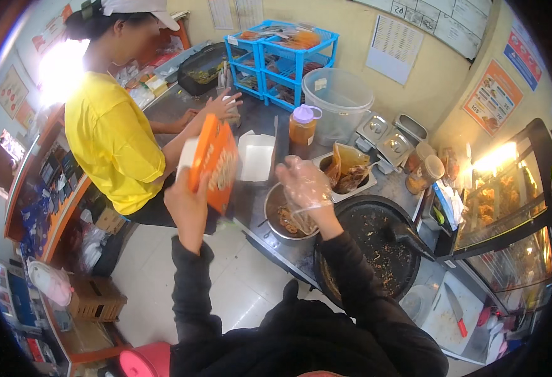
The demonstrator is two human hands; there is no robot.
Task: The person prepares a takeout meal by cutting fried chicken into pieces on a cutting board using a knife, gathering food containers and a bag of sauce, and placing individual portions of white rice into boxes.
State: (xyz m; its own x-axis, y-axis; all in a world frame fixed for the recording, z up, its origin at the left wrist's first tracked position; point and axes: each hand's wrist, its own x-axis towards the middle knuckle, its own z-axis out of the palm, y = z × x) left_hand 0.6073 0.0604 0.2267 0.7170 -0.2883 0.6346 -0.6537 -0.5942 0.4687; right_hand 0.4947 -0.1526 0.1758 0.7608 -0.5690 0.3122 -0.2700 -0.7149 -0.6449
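My left hand [189,207] grips an orange and white printed paper food box [217,165], tilted in the air above the counter's edge. My right hand [306,184], in a clear plastic glove, is over a steel bowl [276,202] with brown food pieces inside; its fingers are partly bent, and whether they hold anything cannot be told. An open white paper box [256,158] lies on the counter between my hands. Behind the bowl stand a bottle of orange-brown sauce [303,129] with a lilac cap and a steel pan [372,181] holding a bag of sauce.
A co-worker in yellow [111,141] stands at the left, hands over the counter. Blue plastic racks [299,61] and a clear tub [337,103] are at the back. At the right are a large black pan [375,245], a lit food warmer [502,198] and a red-handled knife [455,304] on a white board.
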